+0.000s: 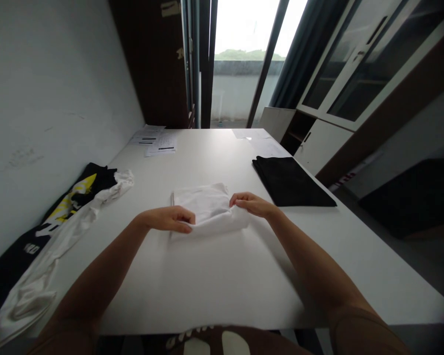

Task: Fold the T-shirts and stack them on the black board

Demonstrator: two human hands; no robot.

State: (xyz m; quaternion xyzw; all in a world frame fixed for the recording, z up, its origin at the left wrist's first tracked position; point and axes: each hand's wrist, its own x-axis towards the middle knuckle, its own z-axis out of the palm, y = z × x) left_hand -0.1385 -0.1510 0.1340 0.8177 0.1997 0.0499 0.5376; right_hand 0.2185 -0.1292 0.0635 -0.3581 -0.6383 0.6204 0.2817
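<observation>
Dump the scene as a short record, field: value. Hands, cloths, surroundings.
left hand: left hand pinching the near edge of a folded white cloth
right hand: right hand pinching the same cloth at its right side
surface: white table
right of cloth: folded black cloth, lying flat, apart from the hands
left side, by wall: rumpled black cloth with yellow print; rumpled white cloth alongside it
far end, left: paper sheets
beyond, right: white cabinet with glazed upper doors
</observation>
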